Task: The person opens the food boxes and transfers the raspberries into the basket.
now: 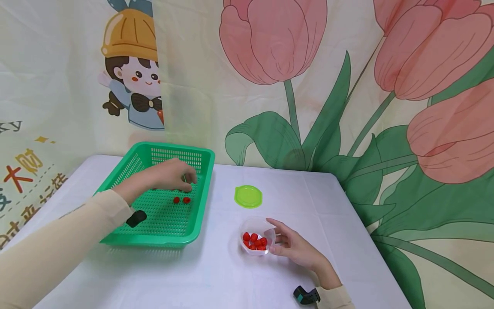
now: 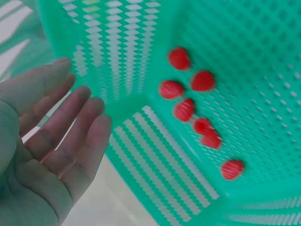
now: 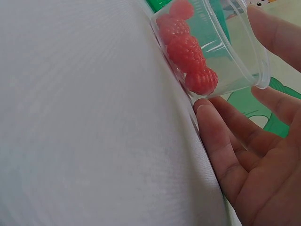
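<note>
Hands, two: left hand (image 1: 178,175) poised above the green basket (image 2: 141,211), fingers loosely parted and nothing gripped; right hand (image 1: 292,246) curved about the side of the clear container (image 1: 252,224), which is lightly held by thumb and fingers. Loose red berries (image 2: 184,109) are strewn in a ragged line on the basket floor, nearer the left hand; further berries (image 1: 253,237) are held in the container, right of the basket.

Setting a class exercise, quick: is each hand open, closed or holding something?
Left hand: open, holding nothing.
Right hand: holding the clear round plastic cup of red berries.
</note>
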Demonstrator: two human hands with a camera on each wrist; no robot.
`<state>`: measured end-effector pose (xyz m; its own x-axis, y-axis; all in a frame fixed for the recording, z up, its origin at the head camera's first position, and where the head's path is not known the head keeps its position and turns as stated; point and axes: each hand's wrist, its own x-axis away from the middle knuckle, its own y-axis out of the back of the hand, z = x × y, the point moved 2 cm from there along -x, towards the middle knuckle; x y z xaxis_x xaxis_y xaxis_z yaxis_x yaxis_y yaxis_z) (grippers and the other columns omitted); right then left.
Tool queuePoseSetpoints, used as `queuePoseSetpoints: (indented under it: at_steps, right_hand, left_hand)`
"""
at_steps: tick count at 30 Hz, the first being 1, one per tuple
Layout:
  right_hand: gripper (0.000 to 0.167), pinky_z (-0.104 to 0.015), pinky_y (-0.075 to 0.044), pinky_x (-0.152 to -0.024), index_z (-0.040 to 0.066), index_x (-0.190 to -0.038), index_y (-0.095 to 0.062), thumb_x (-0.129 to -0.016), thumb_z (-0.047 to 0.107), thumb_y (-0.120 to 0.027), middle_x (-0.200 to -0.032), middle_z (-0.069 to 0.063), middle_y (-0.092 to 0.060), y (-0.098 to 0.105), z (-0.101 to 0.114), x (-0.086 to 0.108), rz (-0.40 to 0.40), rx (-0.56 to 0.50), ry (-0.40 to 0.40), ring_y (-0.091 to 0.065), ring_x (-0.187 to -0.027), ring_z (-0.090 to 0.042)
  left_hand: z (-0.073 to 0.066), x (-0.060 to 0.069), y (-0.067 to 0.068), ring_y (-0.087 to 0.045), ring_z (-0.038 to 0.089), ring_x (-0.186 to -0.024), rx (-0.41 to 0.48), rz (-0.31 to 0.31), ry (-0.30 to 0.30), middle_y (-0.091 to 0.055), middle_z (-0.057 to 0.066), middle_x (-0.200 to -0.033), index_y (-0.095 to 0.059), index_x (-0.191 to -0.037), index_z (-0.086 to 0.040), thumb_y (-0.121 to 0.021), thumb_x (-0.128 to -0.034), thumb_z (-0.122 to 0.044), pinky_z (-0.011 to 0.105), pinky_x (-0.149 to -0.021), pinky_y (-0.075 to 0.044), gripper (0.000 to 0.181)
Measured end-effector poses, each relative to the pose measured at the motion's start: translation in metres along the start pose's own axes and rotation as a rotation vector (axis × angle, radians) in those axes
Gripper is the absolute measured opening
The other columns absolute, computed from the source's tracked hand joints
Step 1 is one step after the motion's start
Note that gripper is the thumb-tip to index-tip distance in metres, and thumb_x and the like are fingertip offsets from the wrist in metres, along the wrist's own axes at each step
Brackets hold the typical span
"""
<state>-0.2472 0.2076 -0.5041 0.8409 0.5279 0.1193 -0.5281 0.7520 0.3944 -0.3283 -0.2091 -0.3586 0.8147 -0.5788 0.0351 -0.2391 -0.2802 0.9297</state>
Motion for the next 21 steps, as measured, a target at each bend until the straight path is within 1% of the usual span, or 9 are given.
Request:
queuePoseSetpoints:
  at_steps: [3, 7, 12, 16, 21]
  right_hand:
    - [0.078, -0.025, -0.055, -0.097, 0.030, -0.165, -0.038, -0.098, 0.028, -0.078, -0.149, -0.010, -0.052, 0.000, 0.000, 0.000, 0.002, -0.003, 0.002, -0.059, -0.124, -0.028]
    - [0.079, -0.025, -0.056, -0.097, 0.030, -0.165, -0.038, -0.098, 0.028, -0.078, -0.149, -0.010, -0.052, 0.000, -0.001, 0.000, 0.005, -0.003, 0.003, -0.059, -0.123, -0.028]
    - [0.079, -0.025, -0.055, -0.098, 0.031, -0.165, -0.037, -0.098, 0.030, -0.078, -0.150, -0.010, -0.052, 0.000, 0.000, 0.000, 0.004, -0.001, 0.003, -0.059, -0.125, -0.028]
    - [0.079, -0.024, -0.055, -0.098, 0.031, -0.165, -0.037, -0.098, 0.030, -0.078, -0.151, -0.009, -0.052, 0.000, 0.001, 0.000, 0.003, 0.005, 0.004, -0.059, -0.125, -0.028]
    - [0.079, -0.025, -0.055, -0.097, 0.030, -0.165, -0.037, -0.098, 0.029, -0.078, -0.150, -0.009, -0.052, -0.001, 0.001, 0.001, 0.003, 0.006, -0.003, -0.059, -0.125, -0.028]
  left_hand:
    - [-0.017, 0.001, 0.003, -0.071, 0.016, -0.094, 0.009, -0.013, -0.023, -0.076, -0.003, -0.099, -0.078, -0.104, -0.014, -0.078, -0.0942, -0.013, 0.040, -0.080, -0.061, 0.010]
    - [-0.040, 0.001, 0.003, -0.072, 0.015, -0.093, 0.023, -0.025, -0.066, -0.077, -0.002, -0.100, -0.078, -0.107, -0.011, -0.079, -0.0936, -0.011, 0.040, -0.084, -0.062, 0.013]
    - [-0.067, 0.001, 0.000, -0.071, 0.015, -0.095, 0.060, -0.032, -0.085, -0.077, -0.001, -0.103, -0.077, -0.110, -0.012, -0.080, -0.0933, -0.012, 0.038, -0.086, -0.061, 0.017]
    - [-0.089, 0.002, -0.004, -0.070, 0.015, -0.097, 0.099, -0.028, -0.085, -0.075, -0.004, -0.105, -0.076, -0.114, -0.014, -0.081, -0.0942, -0.017, 0.035, -0.085, -0.060, 0.020]
    - [-0.115, -0.001, -0.017, -0.070, 0.015, -0.097, 0.122, -0.011, -0.119, -0.075, -0.005, -0.106, -0.076, -0.115, -0.014, -0.083, -0.0930, -0.017, 0.031, -0.083, -0.060, 0.023]
